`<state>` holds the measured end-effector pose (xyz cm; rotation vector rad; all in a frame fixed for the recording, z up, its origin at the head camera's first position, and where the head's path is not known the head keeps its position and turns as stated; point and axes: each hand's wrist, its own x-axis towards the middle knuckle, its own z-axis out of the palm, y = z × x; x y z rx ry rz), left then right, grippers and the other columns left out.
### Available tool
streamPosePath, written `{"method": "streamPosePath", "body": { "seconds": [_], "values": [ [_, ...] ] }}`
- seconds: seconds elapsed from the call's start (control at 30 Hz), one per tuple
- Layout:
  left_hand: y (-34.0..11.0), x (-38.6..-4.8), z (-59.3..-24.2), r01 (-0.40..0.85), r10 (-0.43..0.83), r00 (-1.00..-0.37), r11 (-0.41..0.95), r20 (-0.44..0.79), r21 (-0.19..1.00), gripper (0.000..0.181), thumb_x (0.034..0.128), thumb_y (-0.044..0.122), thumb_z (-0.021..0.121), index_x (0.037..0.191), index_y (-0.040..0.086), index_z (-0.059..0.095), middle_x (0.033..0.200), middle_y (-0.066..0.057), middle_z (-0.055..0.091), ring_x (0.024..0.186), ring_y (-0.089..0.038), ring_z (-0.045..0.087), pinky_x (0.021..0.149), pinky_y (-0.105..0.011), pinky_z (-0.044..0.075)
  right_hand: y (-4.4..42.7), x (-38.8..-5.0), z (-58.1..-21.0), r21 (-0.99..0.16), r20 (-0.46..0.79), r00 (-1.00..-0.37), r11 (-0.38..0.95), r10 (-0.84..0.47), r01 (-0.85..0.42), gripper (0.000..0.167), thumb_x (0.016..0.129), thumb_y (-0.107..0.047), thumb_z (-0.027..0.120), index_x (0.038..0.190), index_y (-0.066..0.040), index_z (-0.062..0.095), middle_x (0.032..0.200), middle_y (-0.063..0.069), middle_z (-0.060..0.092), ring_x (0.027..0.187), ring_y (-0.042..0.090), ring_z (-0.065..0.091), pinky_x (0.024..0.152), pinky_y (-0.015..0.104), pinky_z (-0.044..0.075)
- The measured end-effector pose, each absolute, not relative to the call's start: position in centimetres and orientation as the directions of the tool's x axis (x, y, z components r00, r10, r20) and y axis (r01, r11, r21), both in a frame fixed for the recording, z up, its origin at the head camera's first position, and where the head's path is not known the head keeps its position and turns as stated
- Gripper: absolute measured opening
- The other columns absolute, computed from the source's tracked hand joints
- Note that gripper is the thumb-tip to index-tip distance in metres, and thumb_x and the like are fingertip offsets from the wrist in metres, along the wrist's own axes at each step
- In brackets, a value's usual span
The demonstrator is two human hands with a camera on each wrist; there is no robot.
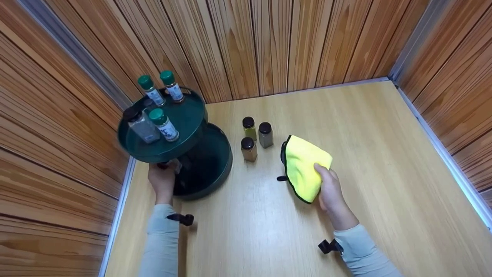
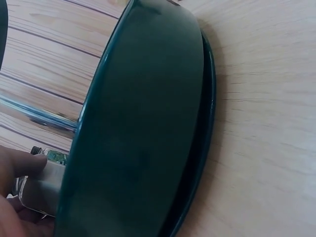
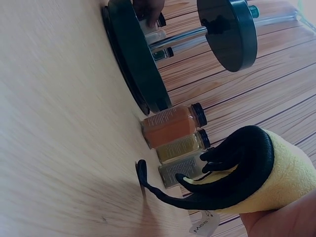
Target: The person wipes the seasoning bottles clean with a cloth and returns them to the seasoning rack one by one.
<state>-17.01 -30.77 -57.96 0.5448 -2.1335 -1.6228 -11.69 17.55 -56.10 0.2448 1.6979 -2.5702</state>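
My left hand (image 1: 161, 182) reaches in at the lower tier of a dark green two-tier round rack (image 1: 225, 169). In the left wrist view its fingers and thumb hold a clear spice jar (image 2: 44, 190) at the tier's rim; the upper tray partly hides this from the head view. My right hand (image 1: 330, 188) grips a folded yellow cloth (image 1: 303, 161) with black edging, above the table. Left of the cloth stand three dark-capped spice jars, one greenish (image 1: 250, 130), one grey (image 1: 265, 136) and one orange-brown (image 1: 249, 152).
The rack's upper tray carries green-capped bottles (image 1: 167, 129) and a larger dark-capped jar (image 1: 144, 127). Another jar (image 3: 160, 47) stands on the lower tier near the metal post (image 3: 180, 39). Wood-panelled walls (image 1: 250, 46) border the light wooden table (image 1: 384, 161).
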Motion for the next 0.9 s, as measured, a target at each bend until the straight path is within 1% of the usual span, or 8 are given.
{"method": "streamPosePath", "body": {
  "seconds": [0.17, 0.3, 0.4, 0.5, 0.63, 0.73, 0.83, 0.9],
  "values": [
    [-30.9, -17.1, -57.8, -0.122, -0.521, -0.851, 0.310, 0.061, 0.943, 0.025, 0.0953, 0.011, 0.068, 0.114, 0.018, 0.052, 0.094, -0.009, 0.064, 0.086, -0.021, 0.060, 0.080, -0.029, 0.049, 17.6, -11.7, -56.2, -0.909, -0.169, -0.985, -0.392, 0.043, 0.140, 0.033, 0.108, -0.025, 0.044, 0.121, 0.002, 0.057, 0.098, 0.007, 0.071, 0.090, 0.019, 0.069, 0.081, 0.033, 0.056],
    [-30.7, -16.8, -57.5, 0.000, -0.481, -0.861, 0.327, 0.166, 0.945, 0.018, 0.0950, 0.006, 0.068, 0.108, 0.011, 0.057, 0.087, -0.016, 0.064, 0.079, -0.028, 0.061, 0.074, -0.030, 0.051, 17.8, -11.6, -56.2, -0.916, -0.164, -0.986, -0.376, 0.025, 0.143, 0.033, 0.108, -0.026, 0.043, 0.121, 0.002, 0.056, 0.097, 0.008, 0.071, 0.088, 0.020, 0.069, 0.080, 0.033, 0.056],
    [-30.2, -16.3, -56.9, 0.085, -0.467, -0.843, 0.373, 0.266, 0.924, 0.018, 0.0918, 0.001, 0.070, 0.104, 0.008, 0.059, 0.084, -0.016, 0.063, 0.076, -0.028, 0.060, 0.071, -0.030, 0.052, 17.9, -11.6, -56.2, -0.918, -0.165, -0.986, -0.369, 0.020, 0.146, 0.033, 0.108, -0.027, 0.043, 0.121, 0.000, 0.056, 0.097, 0.007, 0.070, 0.088, 0.020, 0.069, 0.079, 0.032, 0.056],
    [-29.5, -15.5, -56.0, 0.067, -0.486, -0.819, 0.448, 0.305, 0.892, 0.036, 0.0879, 0.004, 0.076, 0.117, 0.014, 0.058, 0.105, -0.007, 0.064, 0.094, -0.019, 0.060, 0.086, -0.031, 0.052, 18.0, -11.6, -56.2, -0.917, -0.171, -0.985, -0.371, 0.029, 0.148, 0.033, 0.108, -0.027, 0.044, 0.121, 0.001, 0.056, 0.098, 0.007, 0.071, 0.088, 0.019, 0.069, 0.079, 0.032, 0.056],
    [-28.6, -14.7, -55.1, -0.005, -0.508, -0.805, 0.523, 0.307, 0.852, 0.067, 0.0861, 0.015, 0.082, 0.142, 0.019, 0.045, 0.139, -0.006, 0.048, 0.127, -0.019, 0.048, 0.111, -0.043, 0.042, 18.0, -11.7, -56.2, -0.913, -0.180, -0.983, -0.378, 0.043, 0.151, 0.034, 0.107, -0.027, 0.045, 0.122, 0.002, 0.056, 0.098, 0.006, 0.071, 0.090, 0.019, 0.069, 0.081, 0.033, 0.056],
    [-28.1, -14.4, -54.8, -0.060, -0.511, -0.802, 0.584, 0.309, 0.810, 0.071, 0.0889, 0.022, 0.080, 0.148, 0.014, 0.041, 0.146, -0.016, 0.042, 0.131, -0.028, 0.046, 0.112, -0.052, 0.041, 18.0, -11.7, -56.2, -0.912, -0.183, -0.982, -0.380, 0.042, 0.154, 0.033, 0.107, -0.027, 0.045, 0.122, 0.002, 0.056, 0.098, 0.006, 0.071, 0.089, 0.019, 0.069, 0.080, 0.033, 0.056],
    [-27.3, -14.3, -54.5, -0.107, -0.499, -0.803, 0.658, 0.325, 0.745, 0.070, 0.0915, 0.028, 0.077, 0.149, 0.011, 0.041, 0.144, -0.023, 0.040, 0.123, -0.034, 0.050, 0.105, -0.056, 0.047, 18.0, -11.7, -56.3, -0.913, -0.183, -0.982, -0.379, 0.043, 0.154, 0.033, 0.107, -0.026, 0.045, 0.121, 0.002, 0.056, 0.097, 0.006, 0.071, 0.088, 0.019, 0.069, 0.080, 0.033, 0.056],
    [-26.7, -14.3, -54.3, -0.093, -0.472, -0.803, 0.700, 0.362, 0.708, 0.069, 0.0919, 0.030, 0.076, 0.147, 0.007, 0.042, 0.141, -0.025, 0.040, 0.119, -0.036, 0.051, 0.103, -0.056, 0.047, 18.0, -11.7, -56.3, -0.913, -0.185, -0.982, -0.377, 0.048, 0.153, 0.033, 0.107, -0.026, 0.045, 0.121, 0.001, 0.056, 0.096, 0.005, 0.071, 0.088, 0.019, 0.069, 0.080, 0.033, 0.056]
  ]
}}
